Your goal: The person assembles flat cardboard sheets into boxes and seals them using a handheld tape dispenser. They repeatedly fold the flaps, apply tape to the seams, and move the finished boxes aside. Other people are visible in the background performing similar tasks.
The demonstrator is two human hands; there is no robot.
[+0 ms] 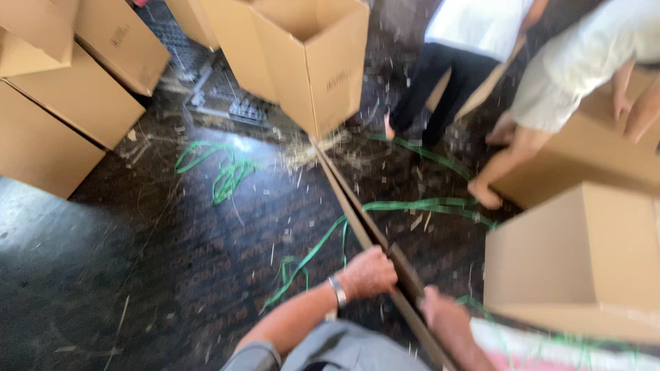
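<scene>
A flattened brown cardboard box (pixel 347 196) stands on edge on the dark floor, seen edge-on as a long thin strip running from near an upright box toward me. My left hand (pixel 370 273), with a metal watch at the wrist, is closed over its top edge. My right hand (pixel 440 309) grips the same edge a little nearer to me, on the other side. The picture is blurred by motion.
An open upright carton (pixel 323 62) stands at the far end, more cartons (pixel 62 103) at the left and a carton (pixel 584 254) at the right. Green strapping (pixel 227 172) and scraps litter the floor. Two other people (pixel 474 41) stand at the top right beside another box.
</scene>
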